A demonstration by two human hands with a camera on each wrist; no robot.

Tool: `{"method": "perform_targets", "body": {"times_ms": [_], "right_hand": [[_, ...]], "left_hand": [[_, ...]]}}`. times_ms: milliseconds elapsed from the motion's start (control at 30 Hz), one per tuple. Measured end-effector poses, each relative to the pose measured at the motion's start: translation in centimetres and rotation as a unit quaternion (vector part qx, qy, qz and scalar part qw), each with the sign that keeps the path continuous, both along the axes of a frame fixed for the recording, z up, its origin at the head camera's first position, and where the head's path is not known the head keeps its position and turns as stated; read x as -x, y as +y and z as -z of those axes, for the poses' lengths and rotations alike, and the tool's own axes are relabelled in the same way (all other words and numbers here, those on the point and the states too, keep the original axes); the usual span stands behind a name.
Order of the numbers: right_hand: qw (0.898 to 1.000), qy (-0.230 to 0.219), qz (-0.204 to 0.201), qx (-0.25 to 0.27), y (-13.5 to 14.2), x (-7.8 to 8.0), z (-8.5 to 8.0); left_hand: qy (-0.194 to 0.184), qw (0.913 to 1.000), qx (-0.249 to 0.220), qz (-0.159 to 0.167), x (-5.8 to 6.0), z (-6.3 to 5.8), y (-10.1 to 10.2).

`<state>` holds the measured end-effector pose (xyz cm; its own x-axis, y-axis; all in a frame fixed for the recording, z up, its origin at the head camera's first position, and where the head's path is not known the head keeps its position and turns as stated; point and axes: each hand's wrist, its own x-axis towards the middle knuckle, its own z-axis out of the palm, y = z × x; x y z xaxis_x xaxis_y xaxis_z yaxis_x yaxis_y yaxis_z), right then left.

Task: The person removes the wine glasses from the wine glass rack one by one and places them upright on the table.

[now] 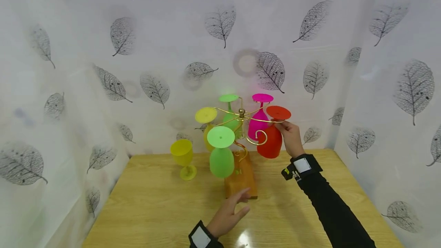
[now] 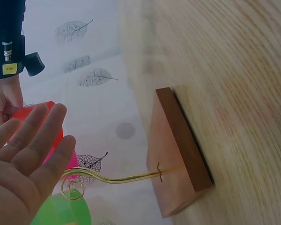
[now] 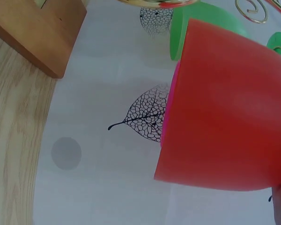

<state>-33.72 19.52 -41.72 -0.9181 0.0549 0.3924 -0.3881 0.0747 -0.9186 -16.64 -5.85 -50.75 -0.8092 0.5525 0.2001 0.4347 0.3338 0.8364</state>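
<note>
My right hand [image 1: 292,137] pinches the red plastic goblet [image 1: 269,142] near its stem, just under the foot. The goblet hangs upside down at the right arm of a gold wire rack [image 1: 242,115]; whether the rack bears its weight I cannot tell. In the right wrist view the red bowl [image 3: 229,112] fills much of the picture, and little of the hand shows. My left hand [image 1: 227,215] hovers in front of the rack's wooden base [image 1: 241,186], fingers extended and holding nothing. The left wrist view shows its spread fingers [image 2: 51,131].
More goblets hang inverted on the rack: a front green one [image 1: 222,162], a back green one [image 1: 229,98], a pink one [image 1: 256,125] and a yellow one [image 1: 206,115]. Another yellow goblet [image 1: 182,152] stands upright on the wooden table [image 1: 144,202]. A leaf-printed curtain [image 1: 172,49] surrounds it.
</note>
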Motion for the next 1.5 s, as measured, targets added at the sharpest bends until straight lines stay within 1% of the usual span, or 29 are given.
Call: {"method": "perform_targets", "body": {"times_ms": [100, 167, 300, 400, 533, 633, 767, 867, 933, 1067, 1233, 1267, 1333, 1467, 1500], "right_hand": [[0.999, 0.004, -0.013, 0.029, 0.4, -0.2, -0.1], [0.999, 0.004, -0.019, 0.038, 0.6, -0.4, -0.2], [0.999, 0.006, -0.022, 0.041, 0.9, -1.0, -0.3], [0.999, 0.011, -0.034, 0.042, 0.9, -1.5, -0.4], [0.998, 0.024, -0.051, 0.033, 0.3, -2.0, -0.8], [0.998, 0.032, -0.053, 0.017, -0.4, -2.1, -1.1], [0.998, 0.029, -0.060, 0.002, -1.4, -1.9, -1.3], [0.997, 0.024, -0.067, 0.006, -2.0, -1.6, -1.4], [0.997, 0.022, -0.070, 0.010, -2.4, -1.3, -1.3], [0.996, 0.018, -0.080, 0.021, -2.9, -0.7, -1.1], [0.993, 0.042, -0.102, 0.031, -3.4, 0.4, -1.2], [0.993, 0.041, -0.104, 0.033, -3.4, 0.5, -1.4], [0.995, 0.022, -0.094, 0.028, -3.4, 0.9, -1.6], [0.998, -0.035, -0.054, 0.012, -3.3, 1.3, -2.0], [0.998, -0.040, -0.048, 0.009, -3.2, 1.4, -2.0]], "left_hand": [[-0.008, 1.0000, 0.002, 0.001, -0.1, 0.0, 0.0], [-0.012, 0.9999, 0.005, 0.003, -0.2, 0.0, 0.0], [-0.022, 0.9997, 0.005, 0.012, -0.2, 0.2, 0.1], [-0.030, 0.9994, 0.000, 0.018, -0.2, 0.3, 0.2], [-0.023, 0.9995, 0.000, 0.022, -0.1, 0.5, 0.4], [-0.017, 0.9996, 0.003, 0.022, 0.0, 0.4, 0.4], [-0.024, 0.9995, 0.010, 0.017, 0.0, 0.3, 0.3], [-0.028, 0.9994, 0.019, 0.011, -0.2, 0.2, 0.2], [-0.024, 0.9993, 0.026, 0.008, -0.2, 0.2, 0.2], [-0.027, 0.9992, 0.028, 0.005, -0.3, 0.3, 0.1], [-0.020, 0.9994, 0.028, 0.009, -0.3, 0.3, 0.0], [-0.022, 0.9993, 0.028, 0.009, -0.2, 0.3, 0.0], [-0.027, 0.9992, 0.028, 0.009, -0.2, 0.4, 0.0], [-0.033, 0.9990, 0.029, 0.005, -0.1, 0.4, -0.2], [-0.030, 0.9991, 0.029, 0.004, -0.2, 0.5, -0.2]]}}
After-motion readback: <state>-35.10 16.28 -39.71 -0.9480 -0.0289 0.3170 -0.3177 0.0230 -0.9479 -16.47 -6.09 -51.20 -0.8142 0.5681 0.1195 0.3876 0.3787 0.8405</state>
